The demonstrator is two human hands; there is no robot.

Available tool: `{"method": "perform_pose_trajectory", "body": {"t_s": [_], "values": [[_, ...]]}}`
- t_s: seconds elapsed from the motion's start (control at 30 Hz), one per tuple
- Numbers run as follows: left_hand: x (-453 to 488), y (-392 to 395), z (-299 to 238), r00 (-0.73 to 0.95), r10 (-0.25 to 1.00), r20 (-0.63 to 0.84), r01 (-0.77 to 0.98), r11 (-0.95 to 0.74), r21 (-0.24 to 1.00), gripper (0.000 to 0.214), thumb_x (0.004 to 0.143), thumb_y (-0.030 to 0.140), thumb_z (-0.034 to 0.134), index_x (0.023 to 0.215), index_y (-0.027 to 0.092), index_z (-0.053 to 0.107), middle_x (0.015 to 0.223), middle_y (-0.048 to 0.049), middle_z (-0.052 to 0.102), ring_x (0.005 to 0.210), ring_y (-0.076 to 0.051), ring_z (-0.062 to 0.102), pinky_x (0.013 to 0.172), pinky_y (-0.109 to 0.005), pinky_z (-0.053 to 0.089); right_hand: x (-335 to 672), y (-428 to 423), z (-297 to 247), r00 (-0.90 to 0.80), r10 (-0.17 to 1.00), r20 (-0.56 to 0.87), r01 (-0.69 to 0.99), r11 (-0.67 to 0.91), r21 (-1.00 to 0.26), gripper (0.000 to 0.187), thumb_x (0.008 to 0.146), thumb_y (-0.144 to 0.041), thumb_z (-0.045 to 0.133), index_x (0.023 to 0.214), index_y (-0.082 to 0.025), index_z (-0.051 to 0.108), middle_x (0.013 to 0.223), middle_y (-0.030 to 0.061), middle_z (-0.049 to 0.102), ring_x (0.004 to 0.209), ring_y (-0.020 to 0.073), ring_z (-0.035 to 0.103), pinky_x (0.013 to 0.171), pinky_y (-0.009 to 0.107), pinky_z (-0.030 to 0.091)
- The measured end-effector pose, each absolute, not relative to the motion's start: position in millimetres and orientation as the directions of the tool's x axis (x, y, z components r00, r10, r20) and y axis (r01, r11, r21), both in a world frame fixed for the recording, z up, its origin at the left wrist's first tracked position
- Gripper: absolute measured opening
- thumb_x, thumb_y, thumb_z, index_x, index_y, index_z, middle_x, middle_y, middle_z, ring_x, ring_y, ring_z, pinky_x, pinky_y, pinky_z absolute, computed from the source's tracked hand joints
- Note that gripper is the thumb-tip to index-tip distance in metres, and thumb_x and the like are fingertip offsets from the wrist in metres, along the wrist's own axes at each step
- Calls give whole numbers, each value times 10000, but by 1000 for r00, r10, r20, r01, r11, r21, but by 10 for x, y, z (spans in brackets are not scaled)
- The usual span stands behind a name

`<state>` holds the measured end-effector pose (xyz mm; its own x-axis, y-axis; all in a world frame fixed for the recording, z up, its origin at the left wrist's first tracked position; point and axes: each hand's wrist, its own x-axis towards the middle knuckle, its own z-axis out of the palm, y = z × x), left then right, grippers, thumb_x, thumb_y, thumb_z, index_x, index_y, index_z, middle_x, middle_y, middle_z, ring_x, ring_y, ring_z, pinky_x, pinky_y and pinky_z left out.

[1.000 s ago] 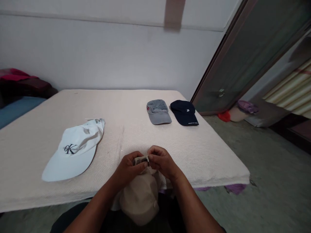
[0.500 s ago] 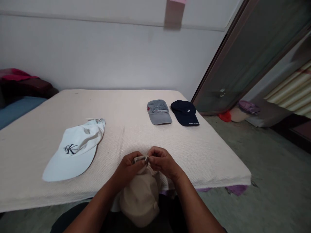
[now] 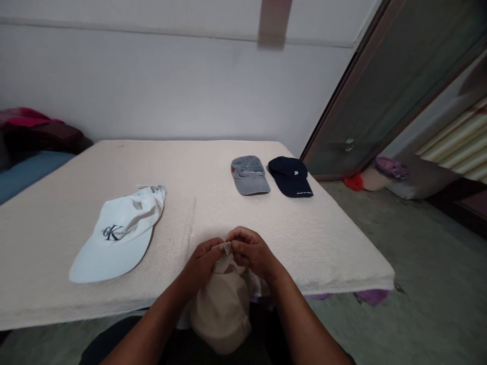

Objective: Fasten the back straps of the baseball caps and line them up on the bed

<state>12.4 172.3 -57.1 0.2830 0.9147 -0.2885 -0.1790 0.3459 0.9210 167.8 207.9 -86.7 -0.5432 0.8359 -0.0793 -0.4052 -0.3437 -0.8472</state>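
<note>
A beige cap (image 3: 221,309) hangs at the near edge of the bed, over my lap. My left hand (image 3: 205,259) pinches the cap's back strap from the left. From the other side, my right hand (image 3: 249,252) grips the same strap near its buckle with thumb and fingers. The two hands almost meet, and the strap's fastening is partly hidden by the fingertips. To the left lies a white cap (image 3: 114,235) with dark letters on its front and its brim toward me.
A grey cap (image 3: 250,175) and a navy cap (image 3: 289,176) lie side by side toward the far right of the cream-covered bed (image 3: 182,162). Behind is a pale wall. On the floor at right sit a red item (image 3: 353,181) and a purple one (image 3: 391,167).
Both hands have shifted slightly on the strap, and its end now stands up between my fingertips. The beige cap has turned a little; the other caps have not moved.
</note>
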Motion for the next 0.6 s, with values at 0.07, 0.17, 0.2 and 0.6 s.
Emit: {"method": "perform_pose_trajectory", "body": {"t_s": [0.07,0.17,0.2,0.6], "values": [[128,1726,-576,297,908,-295,-230,368,901,147,784,293,572,737,156,598,587,29,530,529,-91,454,511,-201,333,1662,2082,-864,-543,836,-81,-411,-349,-842,181,725,-274,678,823,-163,574,507,-68,480,380,29,324,374,171,198],[107,1736,-594,294,908,-300,-288,383,878,129,774,284,592,769,158,618,593,27,552,535,-95,482,528,-202,354,1649,2088,-861,-550,832,-76,-435,-364,-824,181,727,-274,674,813,-164,559,487,-73,469,368,28,302,374,173,191],[96,1740,-599,288,907,-308,-299,391,871,130,771,287,598,765,158,618,595,26,559,532,-93,484,527,-201,355,1647,2091,-861,-551,831,-77,-441,-369,-818,179,732,-274,670,811,-165,554,480,-75,464,365,28,295,375,174,188],[38,1758,-603,299,890,-344,-304,430,850,195,716,339,672,760,168,589,633,27,606,537,-91,518,533,-197,381,1680,2136,-847,-491,861,-133,-434,-375,-819,199,707,-262,666,687,-172,489,461,-90,401,348,25,261,360,179,169]]}}
